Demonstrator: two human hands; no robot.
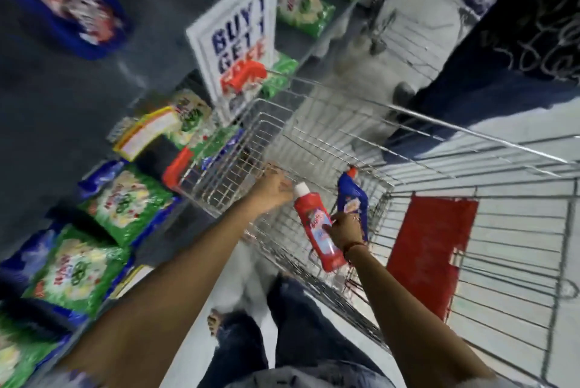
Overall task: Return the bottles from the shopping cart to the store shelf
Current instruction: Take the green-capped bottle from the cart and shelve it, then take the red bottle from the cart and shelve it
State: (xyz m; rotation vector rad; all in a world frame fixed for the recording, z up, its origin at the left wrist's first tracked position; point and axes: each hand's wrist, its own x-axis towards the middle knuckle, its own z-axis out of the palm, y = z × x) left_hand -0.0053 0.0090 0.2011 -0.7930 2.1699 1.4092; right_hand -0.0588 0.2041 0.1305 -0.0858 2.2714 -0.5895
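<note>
- I had the wire shopping cart (314, 124) in front of me, tilted across the view, and I use it as my landmark for everything else.
- My right hand (345, 227) was inside the cart, fingers wrapped around the lower half of a red bottle (317, 227) with a white cap (302, 189); the bottle pointed cap-first toward the cart's far end.
- My left hand (276, 190) reached over the cart's near-left rim, right beside the white cap. The picture was blurred there, so I cannot tell whether its fingers were apart or together, or whether they touched the cap.
- A blue bottle (353, 199) with a red top lay in the cart just behind the red one, partly covered by my right hand.
- A red plastic flap (430, 249) sat on the cart's child-seat section, to the right of both bottles.
- Left of the cart ran the store shelf (62, 105), with green bags (125, 202) lying along it and a blue bag (66, 1) higher up.
- A white sign (241, 36) reading "BUY 1 GET 1" stood at the shelf edge by the cart's far-left corner.
- Beyond the cart's far end another person in dark clothes (518, 58) stood on the pale floor.
- Below the cart's near edge I saw my own dark jeans (301, 325).
</note>
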